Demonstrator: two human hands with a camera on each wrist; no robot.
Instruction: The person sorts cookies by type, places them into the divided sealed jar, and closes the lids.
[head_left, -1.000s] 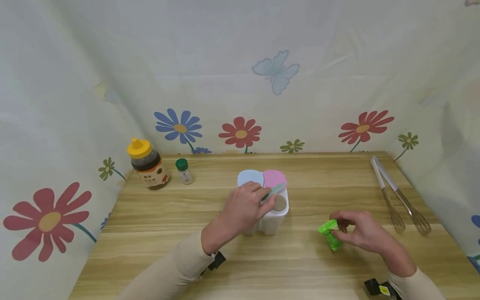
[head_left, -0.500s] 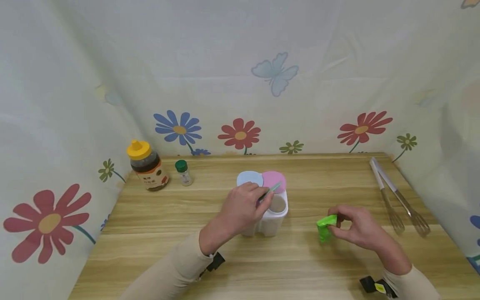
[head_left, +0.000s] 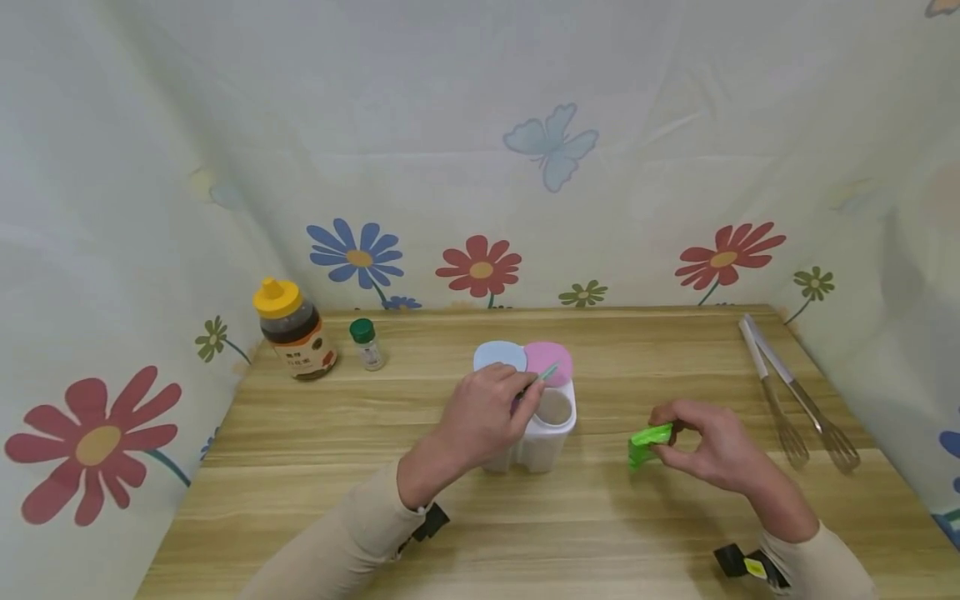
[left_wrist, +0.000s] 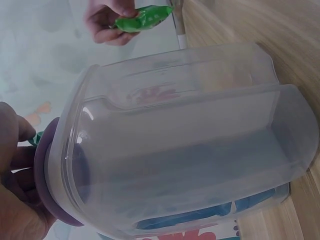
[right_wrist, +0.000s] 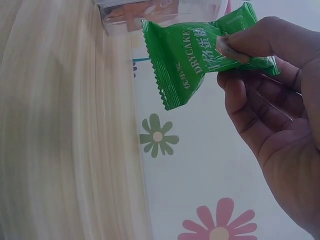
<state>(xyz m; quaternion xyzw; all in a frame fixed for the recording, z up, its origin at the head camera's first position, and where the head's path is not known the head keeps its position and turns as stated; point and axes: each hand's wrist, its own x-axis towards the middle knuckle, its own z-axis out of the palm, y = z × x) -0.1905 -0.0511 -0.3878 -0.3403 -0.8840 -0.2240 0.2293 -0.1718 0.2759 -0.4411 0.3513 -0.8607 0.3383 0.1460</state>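
A clear storage container [left_wrist: 185,135] with coloured lids stands upright on the wooden table. Its blue lid [head_left: 499,356] and pink lid [head_left: 549,360] lie flat. The near right compartment has its round opening [head_left: 555,407] uncovered. My left hand [head_left: 483,410] lies over the near left lid, the purple lid [left_wrist: 44,175], and pinches the pale green lid [head_left: 551,372], which is tilted up. To the right, my right hand [head_left: 708,442] pinches a green wrapped dry cake [right_wrist: 185,57] between thumb and fingers, above the table. Blue packets [left_wrist: 200,215] show inside the container.
A honey bottle [head_left: 296,333] with a yellow cap and a small green-capped shaker [head_left: 367,344] stand at the back left. Tongs [head_left: 798,392] lie along the right side. A flowered curtain [head_left: 637,167] hangs behind the table [head_left: 360,442].
My right hand has moved slightly left with the wrapped cake, which has turned in the fingers. My left hand has tilted the green lid further up and back.
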